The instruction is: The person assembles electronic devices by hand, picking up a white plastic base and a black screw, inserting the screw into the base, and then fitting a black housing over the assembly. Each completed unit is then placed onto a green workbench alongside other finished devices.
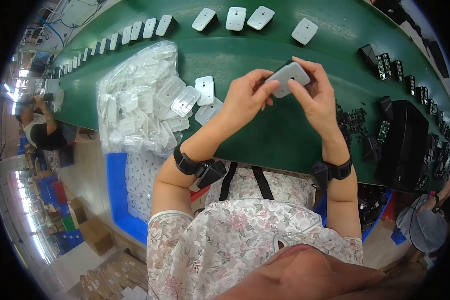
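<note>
Between my two hands, above the green table, is a small black housing with a white cover plate (288, 79) on its upper face. My left hand (248, 95) grips its left end, thumb on the plate. Around the right end my right hand (315, 92) is closed, its thumb pressed on the white face. Left of my left forearm lie a few loose white cover plates (205, 90), beside a clear plastic bag (135, 100) full of similar plates. Small black parts (352, 120) are scattered to the right of my right wrist.
White-faced units (204, 19) stand in a row along the far side of the green table (235, 55). Black housings with green circuit boards (383, 66) line the right, near a black tray (402, 142). A blue bin (117, 195) sits below the left edge. Other people work at both sides.
</note>
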Demonstrator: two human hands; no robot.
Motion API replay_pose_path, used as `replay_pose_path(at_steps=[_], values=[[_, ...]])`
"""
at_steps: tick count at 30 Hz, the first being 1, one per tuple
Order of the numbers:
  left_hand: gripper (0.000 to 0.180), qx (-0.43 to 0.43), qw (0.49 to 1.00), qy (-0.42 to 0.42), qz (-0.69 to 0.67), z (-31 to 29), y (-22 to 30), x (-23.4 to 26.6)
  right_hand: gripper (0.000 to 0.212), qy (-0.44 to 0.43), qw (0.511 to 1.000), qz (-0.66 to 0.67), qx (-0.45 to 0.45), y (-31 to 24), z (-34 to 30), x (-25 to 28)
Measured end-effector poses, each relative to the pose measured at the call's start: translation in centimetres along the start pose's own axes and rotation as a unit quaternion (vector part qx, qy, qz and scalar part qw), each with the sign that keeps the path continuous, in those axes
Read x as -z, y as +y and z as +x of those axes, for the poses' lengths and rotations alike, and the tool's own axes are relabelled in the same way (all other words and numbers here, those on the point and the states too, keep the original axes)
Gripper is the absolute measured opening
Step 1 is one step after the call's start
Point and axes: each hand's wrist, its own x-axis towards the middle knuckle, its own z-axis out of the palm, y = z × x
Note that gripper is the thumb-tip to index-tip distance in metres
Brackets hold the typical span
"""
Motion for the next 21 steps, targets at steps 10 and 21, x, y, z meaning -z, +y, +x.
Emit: replay_pose_path(at_steps=[10,21], values=[[0.027,0.019,0.999,0.032,-0.022,-0.6,-0.5,0.0,0.039,-0.007,1.000,-0.022,-0.001,-0.2,-0.2,-0.7],[0.026,0.007,0.998,0.058,-0.009,-1.1,-0.6,0.2,0.039,-0.023,0.999,0.041,0.002,0.5,0.1,-1.1]])
